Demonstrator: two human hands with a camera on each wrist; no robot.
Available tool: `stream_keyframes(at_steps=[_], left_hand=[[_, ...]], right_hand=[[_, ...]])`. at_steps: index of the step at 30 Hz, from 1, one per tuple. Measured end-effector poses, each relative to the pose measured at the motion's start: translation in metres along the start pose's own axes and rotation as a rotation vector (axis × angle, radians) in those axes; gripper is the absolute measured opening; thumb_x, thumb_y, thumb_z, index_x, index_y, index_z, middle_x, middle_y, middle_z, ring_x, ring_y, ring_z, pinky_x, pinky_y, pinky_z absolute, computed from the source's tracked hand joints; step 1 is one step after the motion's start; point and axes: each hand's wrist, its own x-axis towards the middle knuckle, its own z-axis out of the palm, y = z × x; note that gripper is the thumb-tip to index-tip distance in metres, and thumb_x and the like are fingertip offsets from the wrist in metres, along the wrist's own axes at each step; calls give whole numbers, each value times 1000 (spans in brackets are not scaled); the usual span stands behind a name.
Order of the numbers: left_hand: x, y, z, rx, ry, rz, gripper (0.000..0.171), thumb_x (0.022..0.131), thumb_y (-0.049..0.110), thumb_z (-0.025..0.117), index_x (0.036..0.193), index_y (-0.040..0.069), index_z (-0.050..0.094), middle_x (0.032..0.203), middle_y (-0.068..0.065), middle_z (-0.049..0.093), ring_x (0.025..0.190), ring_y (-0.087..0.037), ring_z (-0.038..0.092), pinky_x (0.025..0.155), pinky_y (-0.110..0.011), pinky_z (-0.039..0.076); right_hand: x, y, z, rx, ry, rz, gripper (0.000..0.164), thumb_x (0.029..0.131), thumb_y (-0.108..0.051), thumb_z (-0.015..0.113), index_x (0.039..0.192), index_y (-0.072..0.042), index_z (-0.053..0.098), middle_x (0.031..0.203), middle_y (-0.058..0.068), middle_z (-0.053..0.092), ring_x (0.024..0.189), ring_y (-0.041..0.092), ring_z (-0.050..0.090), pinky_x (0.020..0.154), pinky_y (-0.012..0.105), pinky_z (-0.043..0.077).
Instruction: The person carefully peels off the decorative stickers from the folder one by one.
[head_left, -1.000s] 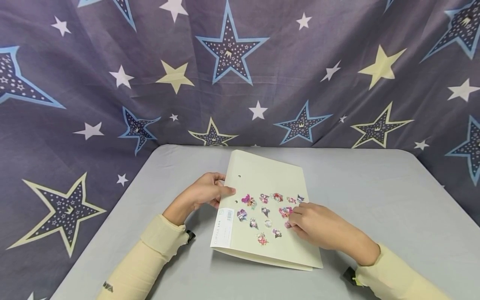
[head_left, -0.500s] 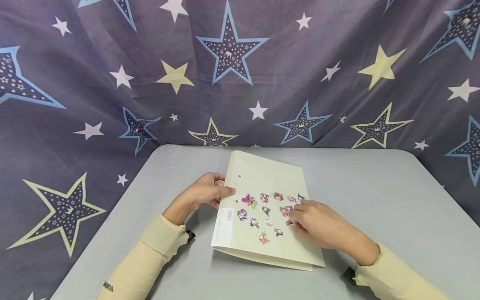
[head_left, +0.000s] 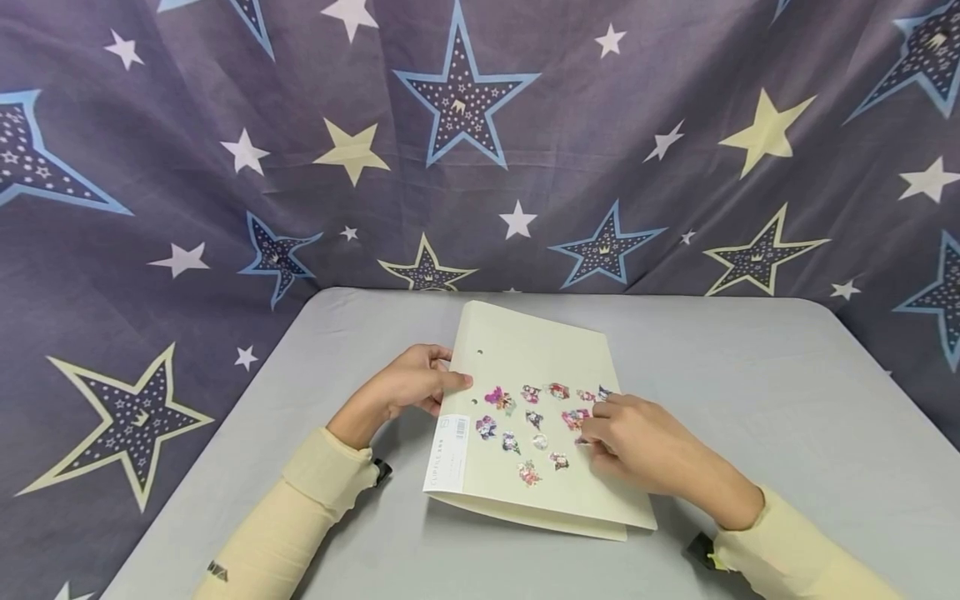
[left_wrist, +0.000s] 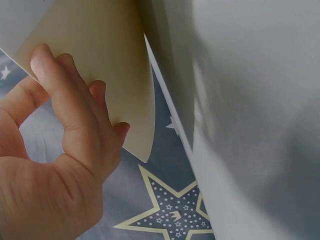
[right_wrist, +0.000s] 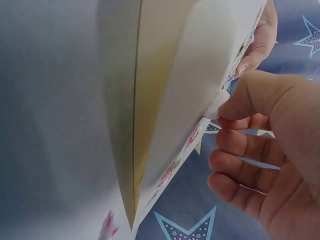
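Note:
A cream clip file leans tilted over the table, with several small, colourful cartoon stickers scattered across its cover. At its left edge my left hand grips the spine, thumb on the front and fingers behind. My right hand is at the right side of the sticker group. Between thumb and forefinger it pinches a small sticker, whose white back shows in the right wrist view, lifted at one edge from the cover. My left fingers lie against the file's inner face in the left wrist view.
A white label with a barcode is on the file's lower left. Two small holes sit near the spine. The table has a pale grey cover, and a dark star-printed cloth hangs behind it.
My right hand has moved slightly up and right with the pinched sticker, and the cover's lower right corner has risen a little with it. The left hand holds still.

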Motion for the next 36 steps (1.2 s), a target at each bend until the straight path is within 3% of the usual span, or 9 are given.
stream_keyframes(at_steps=[14, 36], left_hand=[[-2, 3, 0, 0, -2, 11, 54, 91, 11, 75, 135, -8, 48, 88, -13, 66, 63, -18, 67, 54, -31, 60], [-2, 2, 1, -10, -13, 12, 56, 91, 10, 75, 136, -7, 46, 90, -15, 69, 64, -19, 69, 52, -30, 60]], right_hand=[[1, 1, -1, -33, 35, 54, 25, 69, -5, 71, 67, -22, 52, 67, -11, 43, 63, 9, 37, 56, 23, 34], [-1, 7, -10, -74, 79, 62, 26, 67, -1, 71, 69, -19, 52, 67, -11, 47, 62, 9, 40, 55, 23, 38]])
